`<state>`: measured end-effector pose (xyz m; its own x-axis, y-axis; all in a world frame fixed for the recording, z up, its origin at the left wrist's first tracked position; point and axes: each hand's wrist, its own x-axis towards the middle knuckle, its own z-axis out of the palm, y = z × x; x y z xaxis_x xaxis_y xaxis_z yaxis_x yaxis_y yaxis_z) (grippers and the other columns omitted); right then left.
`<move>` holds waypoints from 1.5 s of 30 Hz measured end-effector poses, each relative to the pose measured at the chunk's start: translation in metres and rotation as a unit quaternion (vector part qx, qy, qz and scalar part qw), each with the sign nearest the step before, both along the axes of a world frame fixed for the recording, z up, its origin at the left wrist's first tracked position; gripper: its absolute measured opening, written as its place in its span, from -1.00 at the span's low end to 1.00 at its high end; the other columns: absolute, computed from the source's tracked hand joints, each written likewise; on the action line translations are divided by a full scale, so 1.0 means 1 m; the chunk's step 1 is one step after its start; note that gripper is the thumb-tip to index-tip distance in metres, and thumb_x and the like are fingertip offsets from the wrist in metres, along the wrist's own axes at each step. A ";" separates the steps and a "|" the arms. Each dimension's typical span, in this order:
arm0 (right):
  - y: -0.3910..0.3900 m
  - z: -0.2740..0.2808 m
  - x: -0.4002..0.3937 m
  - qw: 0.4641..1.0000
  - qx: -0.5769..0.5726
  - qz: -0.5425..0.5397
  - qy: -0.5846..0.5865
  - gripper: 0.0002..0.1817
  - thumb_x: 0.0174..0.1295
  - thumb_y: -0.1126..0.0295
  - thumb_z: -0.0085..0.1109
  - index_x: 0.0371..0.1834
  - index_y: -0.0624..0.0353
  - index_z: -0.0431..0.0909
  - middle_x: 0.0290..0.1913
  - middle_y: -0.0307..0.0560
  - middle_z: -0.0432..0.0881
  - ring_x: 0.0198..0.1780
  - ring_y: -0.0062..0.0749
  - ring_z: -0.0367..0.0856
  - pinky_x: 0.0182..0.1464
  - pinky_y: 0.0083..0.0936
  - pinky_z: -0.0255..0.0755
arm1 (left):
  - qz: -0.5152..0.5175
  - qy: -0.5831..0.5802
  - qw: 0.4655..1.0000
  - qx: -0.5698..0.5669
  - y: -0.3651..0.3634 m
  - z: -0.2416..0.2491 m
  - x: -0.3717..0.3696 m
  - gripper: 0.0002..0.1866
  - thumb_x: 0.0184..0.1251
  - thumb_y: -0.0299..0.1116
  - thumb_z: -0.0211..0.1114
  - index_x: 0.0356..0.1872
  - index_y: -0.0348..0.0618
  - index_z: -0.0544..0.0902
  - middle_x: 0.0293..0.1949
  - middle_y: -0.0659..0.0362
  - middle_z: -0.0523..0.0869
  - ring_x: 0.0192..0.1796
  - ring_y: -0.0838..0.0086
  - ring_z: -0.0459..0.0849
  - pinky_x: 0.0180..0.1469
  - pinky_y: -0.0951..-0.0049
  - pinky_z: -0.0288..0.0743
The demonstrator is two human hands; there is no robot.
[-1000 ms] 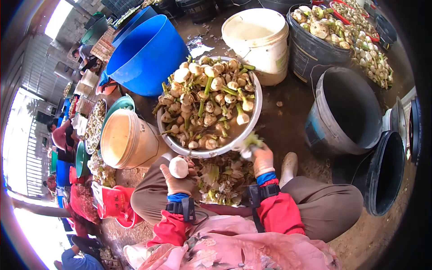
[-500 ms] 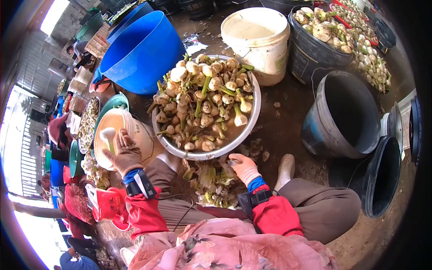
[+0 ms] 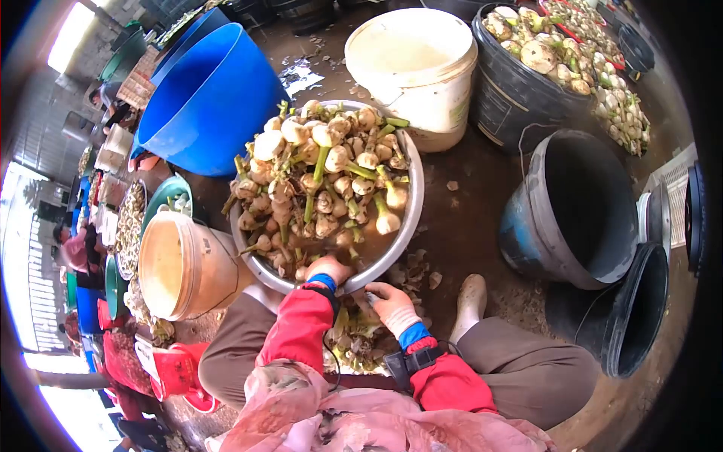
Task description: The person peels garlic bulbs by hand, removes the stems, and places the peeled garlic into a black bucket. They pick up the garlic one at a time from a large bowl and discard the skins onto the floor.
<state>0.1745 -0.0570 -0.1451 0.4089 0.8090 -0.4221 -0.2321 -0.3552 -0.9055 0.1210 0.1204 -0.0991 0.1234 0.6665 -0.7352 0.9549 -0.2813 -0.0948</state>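
A wide metal basin point(image 3: 411, 197) in front of me is heaped with white bulbs on green stems point(image 3: 324, 169), lying in brownish water. My left hand point(image 3: 326, 268) reaches over the near rim and rests on the nearest bulbs, its fingers tucked among them. My gloved right hand point(image 3: 388, 303) hovers just below the rim, fingers curled, over a pile of green and white trimmings point(image 3: 354, 335) between my knees. Whether it holds anything is hidden. A cream bucket point(image 3: 177, 265) lies tilted to the left of the basin.
Behind the basin stand a blue tub point(image 3: 211, 98), a white bucket point(image 3: 410, 60) and a dark bucket full of bulbs point(image 3: 520, 83). Right of it are an empty grey bucket point(image 3: 580, 203) and a black one point(image 3: 633, 316). People sit at far left.
My left hand carried a peeled white bulb to the cream bucket, then swung right into the basin. My right hand dropped from the basin rim to the trimmings.
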 end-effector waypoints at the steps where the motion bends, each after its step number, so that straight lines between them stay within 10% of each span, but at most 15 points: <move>1: 0.000 0.000 0.001 1.000 -0.012 -0.003 0.006 -0.72 0.15 0.47 0.12 -0.05 0.16 0.58 -0.13 -0.11 0.67 -0.07 -0.46 0.58 0.03 -0.59 0.38 | 0.012 -0.027 1.000 -0.007 0.001 -0.009 -0.002 -0.40 -0.12 0.10 0.29 -0.07 -0.07 0.67 0.05 -0.01 0.61 0.17 0.23 0.52 0.20 0.22 0.28; 6: 0.004 0.010 0.004 0.995 0.013 -0.049 0.082 -0.67 0.12 0.65 0.06 -0.01 0.26 0.54 -0.12 -0.17 0.65 -0.04 -0.57 0.54 0.07 -0.66 0.35 | 0.078 -0.292 0.951 0.062 -0.007 -0.005 -0.033 -0.38 -0.16 -0.07 0.44 -0.08 -0.30 0.55 -0.28 0.01 0.70 -0.23 0.29 0.69 -0.10 0.40 0.54; 14: 0.015 0.038 -0.013 0.934 0.147 -0.098 0.310 -0.52 0.16 0.65 0.13 0.19 0.38 0.35 0.10 0.01 0.52 0.11 -0.40 0.49 0.17 -0.57 0.34 | 0.360 -0.628 0.656 -0.214 -0.083 0.066 -0.084 -0.37 0.06 -0.29 0.43 0.10 -0.39 0.36 -0.20 0.12 0.60 -0.22 0.49 0.60 -0.16 0.51 0.53; 20: 0.008 0.036 -0.023 0.955 0.153 -0.071 0.246 -0.50 0.17 0.63 0.14 0.22 0.41 0.32 0.09 -0.06 0.53 0.11 -0.45 0.47 0.17 -0.56 0.33 | 0.274 -0.603 0.749 -0.034 -0.122 0.059 -0.086 -0.43 -0.05 -0.47 0.49 0.05 -0.34 0.48 -0.19 0.17 0.60 -0.17 0.46 0.58 -0.03 0.51 0.47; 22: 0.004 0.036 -0.020 0.982 0.097 -0.004 0.160 -0.55 0.16 0.65 0.09 0.17 0.39 0.38 0.06 -0.09 0.55 0.10 -0.48 0.47 0.17 -0.58 0.32 | -0.017 -0.552 0.816 0.168 -0.127 0.062 -0.084 -0.41 -0.10 -0.45 0.51 0.03 -0.32 0.50 -0.16 0.10 0.59 -0.12 0.40 0.58 -0.02 0.47 0.48; 25: 0.004 0.029 -0.024 0.991 0.079 -0.013 0.104 -0.57 0.18 0.62 0.05 0.16 0.28 0.43 0.03 -0.12 0.60 -0.02 -0.45 0.53 0.02 -0.58 0.37 | 0.035 -0.552 0.823 0.128 -0.124 0.042 -0.090 -0.40 -0.14 -0.40 0.53 0.01 -0.31 0.51 -0.14 0.07 0.58 -0.10 0.35 0.59 -0.02 0.43 0.48; 27: 0.001 0.049 -0.018 0.980 0.109 -0.038 0.161 -0.54 0.12 0.69 0.00 0.15 0.30 0.43 0.04 -0.13 0.58 0.04 -0.46 0.50 0.10 -0.58 0.34 | 0.295 -0.614 0.727 -0.081 -0.120 0.052 -0.088 -0.35 -0.09 -0.36 0.51 0.09 -0.24 0.46 -0.19 0.11 0.61 -0.19 0.36 0.61 -0.10 0.36 0.52; 30: -0.006 0.087 -0.011 0.961 0.168 -0.072 0.210 -0.49 0.03 0.76 -0.07 0.14 0.33 0.44 0.07 -0.12 0.55 0.12 -0.45 0.48 0.19 -0.57 0.30 | 0.500 -0.693 0.446 -0.266 -0.123 0.079 -0.078 -0.49 0.19 -0.15 0.30 0.13 -0.06 0.40 -0.17 0.15 0.63 -0.27 0.30 0.63 -0.41 0.50 0.45; 34: -0.006 0.087 -0.011 0.974 0.224 -0.038 -0.016 -0.53 0.13 0.67 0.00 0.18 0.33 0.40 0.08 -0.07 0.54 0.17 -0.37 0.46 0.23 -0.55 0.28 | 0.562 -0.662 0.395 -0.301 -0.117 0.074 -0.078 -0.56 0.25 -0.09 0.23 0.09 0.00 0.42 -0.11 0.15 0.62 -0.25 0.27 0.64 -0.46 0.49 0.44; 36: -0.007 0.089 -0.013 0.898 0.287 -0.100 0.317 -0.56 0.18 0.58 0.11 0.18 0.29 0.41 0.07 -0.12 0.54 0.14 -0.41 0.47 0.19 -0.52 0.32 | 0.546 -0.674 0.416 -0.272 -0.126 0.085 -0.071 -0.48 0.23 -0.08 0.25 0.16 -0.04 0.39 -0.13 0.17 0.61 -0.28 0.33 0.63 -0.49 0.51 0.42; 39: -0.005 0.081 -0.011 0.921 0.204 -0.087 0.321 -0.58 0.21 0.51 0.16 0.16 0.31 0.43 0.03 -0.16 0.56 0.05 -0.51 0.50 0.12 -0.54 0.37 | 0.312 -0.636 0.700 -0.084 -0.134 0.086 -0.068 -0.21 0.05 -0.21 0.47 0.30 -0.14 0.27 -0.25 0.23 0.59 -0.40 0.58 0.54 -0.51 0.65 0.37; 42: -0.005 0.083 -0.014 0.925 0.182 -0.092 0.320 -0.59 0.20 0.52 0.17 0.14 0.32 0.44 -0.02 -0.18 0.59 -0.01 -0.54 0.53 0.07 -0.59 0.39 | 0.290 -0.683 0.668 -0.056 -0.141 0.090 -0.069 -0.16 -0.03 -0.29 0.52 0.30 -0.18 0.26 -0.29 0.23 0.59 -0.42 0.65 0.50 -0.50 0.68 0.37; 45: -0.010 0.108 -0.013 0.926 0.180 -0.125 0.306 -0.59 0.12 0.69 0.04 0.10 0.34 0.47 -0.03 -0.16 0.60 -0.04 -0.53 0.55 0.04 -0.60 0.41 | 0.356 -0.694 0.620 -0.090 -0.143 0.094 -0.069 -0.33 0.12 0.05 0.32 0.15 -0.15 0.37 -0.42 0.23 0.59 -0.58 0.63 0.47 -0.62 0.67 0.29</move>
